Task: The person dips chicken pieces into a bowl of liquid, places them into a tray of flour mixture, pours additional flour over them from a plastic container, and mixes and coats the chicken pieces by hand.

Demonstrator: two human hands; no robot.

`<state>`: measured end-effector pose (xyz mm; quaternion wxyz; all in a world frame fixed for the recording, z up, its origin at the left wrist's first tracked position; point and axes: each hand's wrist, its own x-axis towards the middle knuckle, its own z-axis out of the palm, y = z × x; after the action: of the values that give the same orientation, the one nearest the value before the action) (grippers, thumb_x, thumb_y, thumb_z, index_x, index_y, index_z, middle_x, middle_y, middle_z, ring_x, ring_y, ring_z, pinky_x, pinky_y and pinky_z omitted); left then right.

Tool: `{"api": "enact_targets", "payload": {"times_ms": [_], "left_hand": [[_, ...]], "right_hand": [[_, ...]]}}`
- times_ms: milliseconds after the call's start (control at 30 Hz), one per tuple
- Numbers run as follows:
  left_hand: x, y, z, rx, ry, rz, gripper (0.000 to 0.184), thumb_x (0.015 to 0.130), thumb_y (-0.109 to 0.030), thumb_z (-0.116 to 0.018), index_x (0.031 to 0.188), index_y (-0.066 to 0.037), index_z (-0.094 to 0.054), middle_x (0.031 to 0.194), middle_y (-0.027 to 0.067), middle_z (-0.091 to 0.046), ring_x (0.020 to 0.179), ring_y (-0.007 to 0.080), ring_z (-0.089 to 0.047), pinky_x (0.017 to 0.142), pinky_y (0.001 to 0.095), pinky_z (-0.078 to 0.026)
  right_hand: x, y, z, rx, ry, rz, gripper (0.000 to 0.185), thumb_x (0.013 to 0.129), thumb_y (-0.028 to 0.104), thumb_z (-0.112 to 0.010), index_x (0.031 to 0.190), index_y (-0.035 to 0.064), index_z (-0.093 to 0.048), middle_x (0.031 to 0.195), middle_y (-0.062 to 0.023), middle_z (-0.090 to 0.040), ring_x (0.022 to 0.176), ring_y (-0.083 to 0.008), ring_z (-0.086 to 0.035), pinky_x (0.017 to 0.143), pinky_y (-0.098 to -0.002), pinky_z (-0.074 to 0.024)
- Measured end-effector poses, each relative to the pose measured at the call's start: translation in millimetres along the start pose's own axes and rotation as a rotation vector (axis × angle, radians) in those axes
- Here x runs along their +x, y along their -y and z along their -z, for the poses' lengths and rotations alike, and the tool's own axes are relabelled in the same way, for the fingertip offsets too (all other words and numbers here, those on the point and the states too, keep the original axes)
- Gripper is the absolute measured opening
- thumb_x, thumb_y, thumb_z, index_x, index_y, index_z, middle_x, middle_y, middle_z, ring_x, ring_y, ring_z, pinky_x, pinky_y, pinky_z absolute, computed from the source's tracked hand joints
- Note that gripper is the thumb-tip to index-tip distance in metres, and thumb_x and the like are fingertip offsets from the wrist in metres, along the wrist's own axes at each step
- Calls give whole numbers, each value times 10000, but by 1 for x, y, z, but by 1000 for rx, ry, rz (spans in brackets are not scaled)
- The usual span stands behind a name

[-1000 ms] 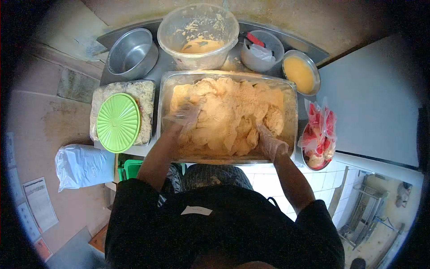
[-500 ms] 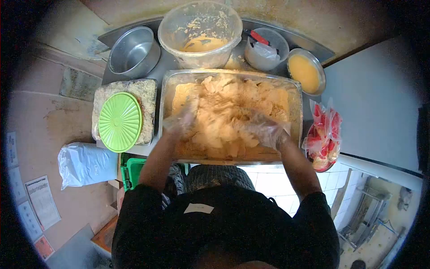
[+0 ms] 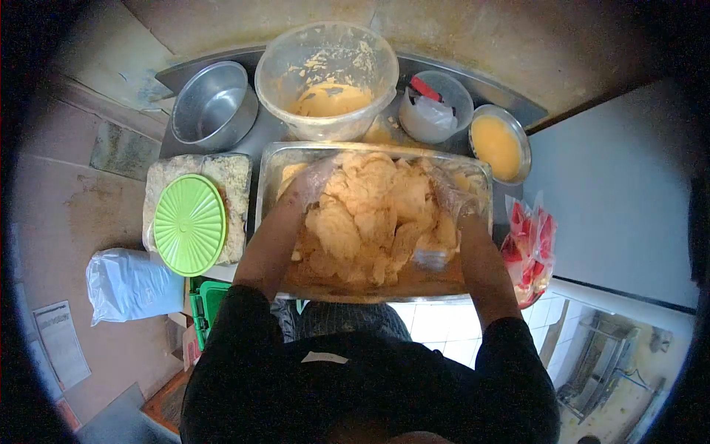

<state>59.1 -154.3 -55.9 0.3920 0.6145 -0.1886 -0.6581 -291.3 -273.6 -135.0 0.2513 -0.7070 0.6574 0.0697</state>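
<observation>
A deep metal tray point(image 3: 377, 149) holds a tall heap of flour-coated pieces point(image 3: 373, 211), pale orange and clumped, with loose orange flour point(image 3: 325, 263) around them. My left hand point(image 3: 318, 180), in a clear plastic glove, curves round the heap's left side. On the opposite side my right hand point(image 3: 452, 198), gloved the same way, presses against the pieces. Both hands hold the heap between them; their fingertips are buried or hidden behind it. What kind of food lies under the coating cannot be made out.
Behind the tray stand a metal pot point(image 3: 214, 107), a large plastic bucket point(image 3: 325, 122), a smaller tub point(image 3: 436, 111) with a red-handled item, and a bowl of orange liquid point(image 3: 497, 148). A green lid point(image 3: 190, 226) lies left; red-and-clear plastic bags point(image 3: 529, 248) sit right.
Both hands, blurred by motion before, have moved farther back and around the pieces. The spread-out pieces are now gathered into a higher mound between them. The view has tilted slightly.
</observation>
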Motion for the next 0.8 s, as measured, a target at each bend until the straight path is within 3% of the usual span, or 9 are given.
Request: {"api": "enact_targets", "payload": {"times_ms": [100,300,400,500,600,667,700,733,800], "left_hand": [[43,12,-8,256,-76,-21,378,1011,-281,-529,1255,-6,-618,1228,130,-624,1099,199,-565,967,321,-448],[65,8,-3,668,211,-81,375,952,-193,-597,1281,-13,-582,1207,114,-627,1050,180,-579,932,303,-471],[25,-29,-21,863,359,-103,405,920,-144,-634,1298,-21,-562,1199,106,-628,1034,172,-584,922,296,-479],[-18,-55,-29,937,488,-163,453,887,-95,-671,1316,-29,-542,1191,98,-628,1017,165,-589,912,289,-486],[-18,2,28,311,582,-657,550,839,-79,-722,1348,-37,-519,1269,104,-600,1119,189,-572,973,311,-473],[-29,36,58,-130,594,-567,587,957,-316,-598,1444,-40,-422,1501,148,-416,1317,249,-484,1051,382,-446],[-41,56,68,-207,391,-530,566,975,-317,-573,1448,-45,-421,1505,142,-413,1316,237,-485,1055,373,-442],[-29,77,86,42,209,-530,549,986,-321,-557,1446,-49,-429,1508,136,-412,1309,226,-493,1057,363,-439],[-11,112,113,485,-60,-409,524,999,-314,-533,1442,-50,-437,1503,130,-419,1305,217,-497,1067,354,-426]], "right_hand": [[21,-3,-8,-47,129,-15,459,962,362,-557,1330,88,-554,1177,-103,-657,1085,-212,-608,971,-367,-465],[35,-13,-14,58,217,37,498,968,399,-533,1356,86,-524,1194,-110,-655,1107,-216,-605,1004,-378,-450],[11,-13,4,448,253,135,519,971,417,-521,1369,86,-509,1203,-113,-654,1118,-218,-604,1020,-384,-443],[-28,-4,31,1061,455,327,539,974,435,-509,1382,85,-494,1212,-117,-654,1129,-220,-603,1037,-390,-436],[-81,17,57,1413,695,602,559,976,454,-496,1395,84,-479,1220,-120,-653,1140,-221,-601,1053,-396,-428],[-125,46,85,1171,509,397,573,967,416,-549,1428,90,-447,1231,-120,-648,1146,-215,-599,1050,-379,-431],[-146,56,94,1050,417,297,588,962,397,-576,1444,94,-431,1237,-120,-645,1149,-211,-598,1049,-370,-433],[-159,60,97,928,321,205,606,957,377,-602,1461,97,-415,1242,-121,-642,1152,-208,-598,1048,-362,-434],[-147,1,42,690,159,155,468,993,285,-550,1402,68,-480,1274,-121,-606,1132,-200,-601,993,-318,-466]]}}
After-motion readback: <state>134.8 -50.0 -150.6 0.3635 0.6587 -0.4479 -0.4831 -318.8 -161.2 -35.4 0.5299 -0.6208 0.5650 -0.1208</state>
